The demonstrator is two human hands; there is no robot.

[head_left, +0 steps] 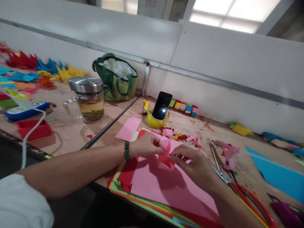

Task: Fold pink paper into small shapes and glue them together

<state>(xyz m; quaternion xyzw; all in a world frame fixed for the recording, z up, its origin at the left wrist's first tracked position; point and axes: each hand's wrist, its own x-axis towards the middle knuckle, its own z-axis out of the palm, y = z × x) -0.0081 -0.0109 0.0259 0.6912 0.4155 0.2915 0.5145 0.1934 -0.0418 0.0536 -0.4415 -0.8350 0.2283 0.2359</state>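
Observation:
A small folded piece of pink paper point(167, 158) is held up between both hands. My left hand point(148, 145), with a green bead bracelet at the wrist, pinches its left edge. From the right, my right hand point(193, 161) pinches the same piece with thumb and fingertips. Below lies a large pink sheet point(166, 193) on a stack of coloured sheets. Scissors with red handles point(231, 182) lie beside my right forearm, which covers part of them. Small cut strips point(182, 136) in red, yellow and pink are scattered just beyond the hands.
A phone point(162, 106) leans on a yellow tape roll point(155, 121). The pink glue gun point(228, 152) shows a red light at the right, near a blue sheet point(280, 177). On the left stand a glass tea mug point(91, 107), a green bag point(121, 84) and a red box point(34, 129).

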